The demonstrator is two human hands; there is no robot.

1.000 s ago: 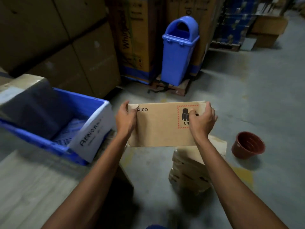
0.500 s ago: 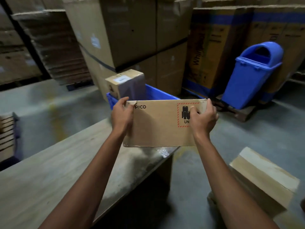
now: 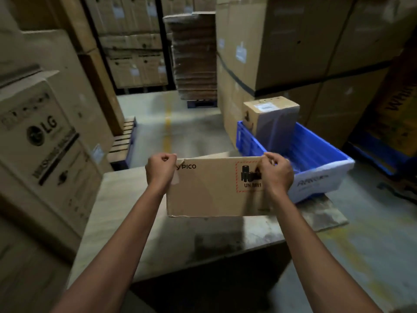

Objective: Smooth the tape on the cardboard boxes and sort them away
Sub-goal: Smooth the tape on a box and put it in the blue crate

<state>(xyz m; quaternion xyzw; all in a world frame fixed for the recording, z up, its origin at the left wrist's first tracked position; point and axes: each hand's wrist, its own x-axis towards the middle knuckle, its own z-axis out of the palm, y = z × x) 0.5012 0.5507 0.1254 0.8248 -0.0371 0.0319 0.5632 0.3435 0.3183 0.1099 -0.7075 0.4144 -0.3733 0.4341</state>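
Feed check, operator's body only. I see two arms, bare along their whole visible length: left arm (image 3: 126, 233) from the 7 o'clock edge, right arm (image 3: 304, 240) from the 5 o'clock edge. Left hand (image 3: 160, 171) and right hand (image 3: 276, 175) bare, wrists likewise. Outlines slightly motion-soft, so I cannot read finer detail.

Held box (image 3: 214, 193): "PICO", "UN". Left carton (image 3: 45, 136): "LG".

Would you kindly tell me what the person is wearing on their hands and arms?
The left hand and right hand are bare, with no gloves, rings or watch visible. Both forearms are uncovered to the frame's edge; no sleeve shows.
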